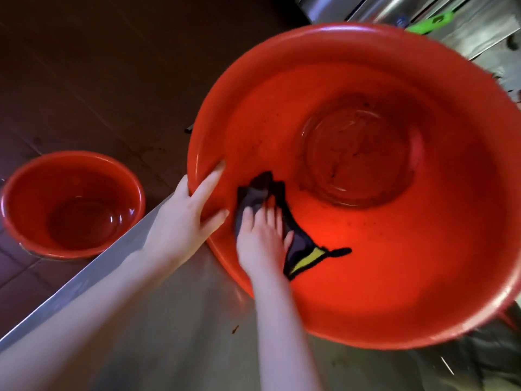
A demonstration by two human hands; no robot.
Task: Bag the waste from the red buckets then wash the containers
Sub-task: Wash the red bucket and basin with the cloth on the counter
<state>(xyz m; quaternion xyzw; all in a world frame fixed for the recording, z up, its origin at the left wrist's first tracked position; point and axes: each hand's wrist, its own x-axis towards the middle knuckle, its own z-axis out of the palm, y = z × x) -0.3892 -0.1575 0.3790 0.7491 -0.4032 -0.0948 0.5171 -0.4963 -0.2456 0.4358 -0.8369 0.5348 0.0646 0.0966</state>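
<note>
Two hands: left hand [183,218] is gripping the rim of the likely slick red plastic basin [394,263]; flat-fingered right hand [262,238] is pressing limp grey cloth [253,194].

The big red basin [366,306] runs off the right edge. The right grip [262,238] covers the middle of the dark cloth [255,193]. A green thing [431,22] far right is blurred past telling.

Loads of room inside the big red basin [394,277]: its far and right-hand wall is bare. The near-left rim's crowded though, your left hand [183,218] grips it and your right hand [262,238] presses the cloth [255,193] just inside. Bare steel counter [174,320] runs near-left of the basin; the smaller basin [73,204] sits well left, on the floor.
</note>
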